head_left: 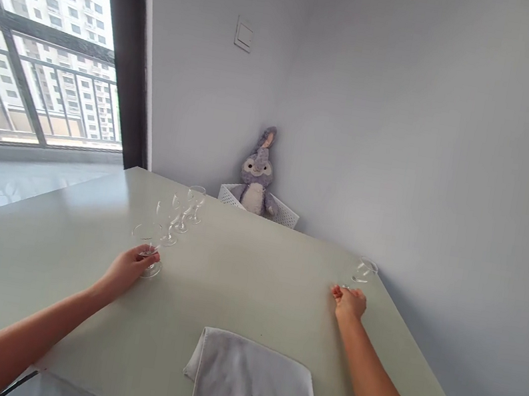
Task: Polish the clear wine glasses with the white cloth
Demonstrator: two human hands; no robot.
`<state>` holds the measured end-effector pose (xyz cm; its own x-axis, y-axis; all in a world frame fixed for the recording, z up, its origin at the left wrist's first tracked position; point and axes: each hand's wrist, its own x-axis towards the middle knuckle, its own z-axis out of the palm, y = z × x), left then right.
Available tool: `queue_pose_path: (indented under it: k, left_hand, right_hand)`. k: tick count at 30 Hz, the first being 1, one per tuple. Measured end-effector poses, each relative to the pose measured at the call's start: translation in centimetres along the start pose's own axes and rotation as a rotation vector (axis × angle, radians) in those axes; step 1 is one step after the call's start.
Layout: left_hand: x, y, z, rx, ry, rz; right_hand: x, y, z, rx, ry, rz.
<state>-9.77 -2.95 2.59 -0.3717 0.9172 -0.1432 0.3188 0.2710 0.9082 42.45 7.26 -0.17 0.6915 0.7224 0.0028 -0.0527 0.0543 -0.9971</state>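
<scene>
head view, bottom centre: gray cloth point(257, 389). at centre left, the left hand point(132, 262) has fingers clamped on the near glass point(151, 268); at right, the right hand point(351, 302) curls at the right glass point(364, 271), grip hidden, cannot tell. beyond, left of centre: three glasses point(196, 200).

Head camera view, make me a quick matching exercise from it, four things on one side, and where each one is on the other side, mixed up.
Things:
1. Plush rabbit
2. Light switch
3. Cloth
4. Right hand

Places:
A. Lying at the near side of the table
B. At a stemmed glass by the far right corner
C. Sitting in a white basket
D. Mounted on the wall, higher than the rest

Right pairs: 1-C, 2-D, 3-A, 4-B
</scene>
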Motion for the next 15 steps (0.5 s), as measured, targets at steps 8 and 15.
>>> queue_pose_path:
  k: [8,15]
  left_hand:
    - [2.9,0.1,-0.5,-0.021,0.059,0.065]
    - [3.6,0.1,-0.2,-0.019,0.065,0.094]
  right_hand:
    - [2.6,1.1,0.6,0.065,0.025,0.035]
    - [1.1,1.5,0.8,0.030,-0.024,0.007]
